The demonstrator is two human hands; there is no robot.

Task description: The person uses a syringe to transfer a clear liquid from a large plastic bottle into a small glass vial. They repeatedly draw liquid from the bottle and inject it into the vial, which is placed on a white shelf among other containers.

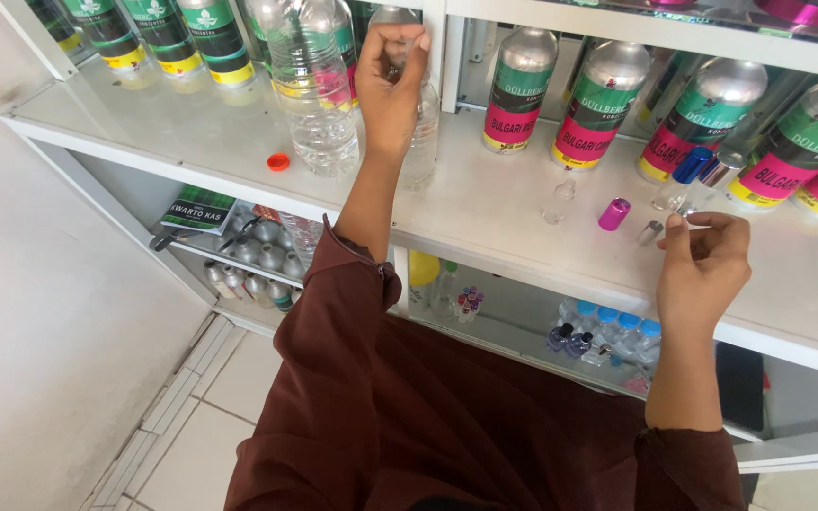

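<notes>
My left hand (388, 87) reaches up to the back of the white shelf (485, 213) and is closed around the top of a clear plastic bottle (420, 142). My right hand (704, 270) hovers at the shelf's front right with thumb and forefinger pinched together; whether something tiny sits between them is unclear. Just left of those fingertips lies a small silver cap (650, 232). Close by are a pink cap (614, 214), a small clear vial (559, 202) and a blue-capped glass vial (685, 175).
A second clear bottle (319, 109) stands uncapped beside an orange cap (278, 162). Silver bottles with green and pink labels (521, 90) line the back. The lower shelf holds several small bottles (608, 331) and silver canisters (257, 260). Tiled floor lies at lower left.
</notes>
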